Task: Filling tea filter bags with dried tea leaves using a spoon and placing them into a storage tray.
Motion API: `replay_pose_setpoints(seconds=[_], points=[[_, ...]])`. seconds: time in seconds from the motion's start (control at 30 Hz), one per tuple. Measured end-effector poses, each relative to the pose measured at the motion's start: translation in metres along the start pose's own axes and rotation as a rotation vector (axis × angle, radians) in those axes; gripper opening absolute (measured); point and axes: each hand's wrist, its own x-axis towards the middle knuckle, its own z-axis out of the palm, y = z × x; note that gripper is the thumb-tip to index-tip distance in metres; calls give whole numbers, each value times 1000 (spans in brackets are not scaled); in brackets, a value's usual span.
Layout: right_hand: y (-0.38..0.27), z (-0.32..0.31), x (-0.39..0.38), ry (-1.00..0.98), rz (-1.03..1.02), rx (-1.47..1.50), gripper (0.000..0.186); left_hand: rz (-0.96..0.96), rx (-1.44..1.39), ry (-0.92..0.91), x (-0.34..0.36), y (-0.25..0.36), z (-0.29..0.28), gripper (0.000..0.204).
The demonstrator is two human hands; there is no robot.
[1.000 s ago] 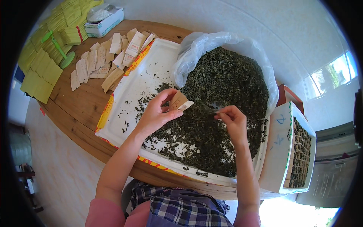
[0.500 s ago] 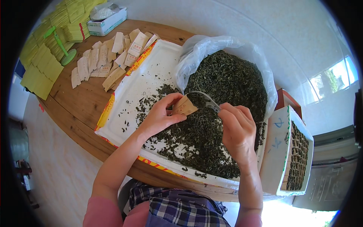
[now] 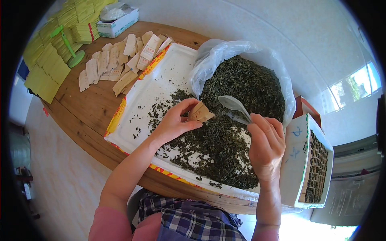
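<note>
In my left hand (image 3: 177, 122) a small brown paper packet (image 3: 201, 113) is pinched between thumb and fingers, held over the tray. My right hand (image 3: 267, 140) grips a translucent plastic spoon (image 3: 234, 103) by its handle, bowl end pointing left, above the tea and to the right of the packet. A second translucent piece shows just under the spoon; I cannot tell what it is. Dark dried tea leaves (image 3: 217, 150) lie spread on the white foam tray (image 3: 138, 92). Behind them, a clear plastic bag (image 3: 201, 74) bulges with more of the same leaves.
Several brown paper packets (image 3: 102, 62) lie loose on the wooden table (image 3: 82, 110). Yellow stacks (image 3: 48, 74), a green stand (image 3: 75, 59) and a white-and-blue box (image 3: 117, 25) sit at the far left. To the right stands a white box (image 3: 295, 154) with rows of filled packets.
The spoon has drawn back from the packet's mouth as my right hand moved right and slightly down. My left hand still holds the packet in nearly the same place.
</note>
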Motion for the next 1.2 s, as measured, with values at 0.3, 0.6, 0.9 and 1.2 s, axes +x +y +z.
replay_pose_setpoints(seconds=[0.3, 0.6, 0.9, 1.2], points=[[-4, 32, -51, 184, 1020, 904, 12, -16, -235, 8, -1, 2, 3, 68], [-16, 43, -41, 136, 1074, 1130, 10, 33, -114, -49, 0, -6, 7, 65], [-6, 28, -34, 99, 976, 989, 10, 29, -3, -41, -1, -6, 9, 63], [-2, 25, -67, 92, 1038, 985, 8, -15, -110, -35, -2, -7, 5, 64]])
